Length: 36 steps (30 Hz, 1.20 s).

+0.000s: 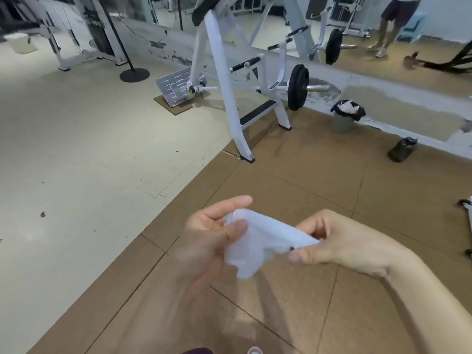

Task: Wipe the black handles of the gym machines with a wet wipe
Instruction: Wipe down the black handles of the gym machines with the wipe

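Currently the wipe [258, 241] is stretched between both hands, well short of the machine [224, 80]: the left hand [204, 233] pinches one bunched end, the right hand [339, 241] pinches the opposite corner. Risk: further pulling may tear it or slip a pinch, dropping it on the floor [293, 315] before the machine's black handle [244, 64] is reached

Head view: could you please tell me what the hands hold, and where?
A wet wipe, between both hands: the left hand grips its bunched left end, the right hand pinches its right edge.
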Each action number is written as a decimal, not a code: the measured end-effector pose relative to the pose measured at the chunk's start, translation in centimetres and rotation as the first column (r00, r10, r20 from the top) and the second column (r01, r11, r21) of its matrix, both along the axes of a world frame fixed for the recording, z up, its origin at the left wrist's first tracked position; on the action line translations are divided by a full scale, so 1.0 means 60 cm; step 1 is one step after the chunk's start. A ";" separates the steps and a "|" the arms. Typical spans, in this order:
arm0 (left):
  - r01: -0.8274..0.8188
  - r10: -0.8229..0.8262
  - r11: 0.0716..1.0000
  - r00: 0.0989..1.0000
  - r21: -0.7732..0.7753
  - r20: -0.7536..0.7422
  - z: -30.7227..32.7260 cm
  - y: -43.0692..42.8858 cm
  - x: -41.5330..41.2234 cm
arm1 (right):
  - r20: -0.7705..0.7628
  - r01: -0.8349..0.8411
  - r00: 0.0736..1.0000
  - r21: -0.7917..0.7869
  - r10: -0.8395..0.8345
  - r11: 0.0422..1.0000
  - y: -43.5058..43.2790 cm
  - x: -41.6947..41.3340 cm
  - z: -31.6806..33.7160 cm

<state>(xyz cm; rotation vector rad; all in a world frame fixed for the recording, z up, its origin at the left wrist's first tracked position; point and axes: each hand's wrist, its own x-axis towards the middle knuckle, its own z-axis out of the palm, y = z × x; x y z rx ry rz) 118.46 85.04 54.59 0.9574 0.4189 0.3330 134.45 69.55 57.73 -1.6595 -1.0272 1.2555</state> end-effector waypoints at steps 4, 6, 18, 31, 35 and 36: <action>0.019 0.057 0.914 0.983 0.405 -0.176 -0.008 0.066 0.084 | -0.124 0.225 0.970 0.149 -0.207 0.963 0.039 0.100 -0.022; 0.000 0.145 0.844 0.963 0.536 -0.228 -0.017 0.097 0.130 | -0.371 0.336 0.894 0.180 -0.252 0.924 0.073 0.146 -0.045; -0.002 -0.001 0.999 0.996 -0.038 -0.092 -0.020 0.384 0.428 | -0.690 0.823 0.302 -0.159 -0.658 0.545 0.461 0.338 -0.056; -0.120 0.122 0.992 0.966 0.023 -0.229 -0.037 0.701 0.727 | -0.106 0.405 0.912 0.086 -0.396 0.910 0.729 0.597 -0.054; -0.076 0.101 0.992 0.958 0.101 -0.267 -0.061 0.783 0.838 | -0.352 0.516 0.824 0.142 -0.444 0.845 0.821 0.722 -0.091; -0.051 0.085 0.990 0.958 0.131 -0.275 -0.066 0.803 0.867 | -0.409 0.541 0.796 0.151 -0.446 0.827 0.847 0.753 -0.096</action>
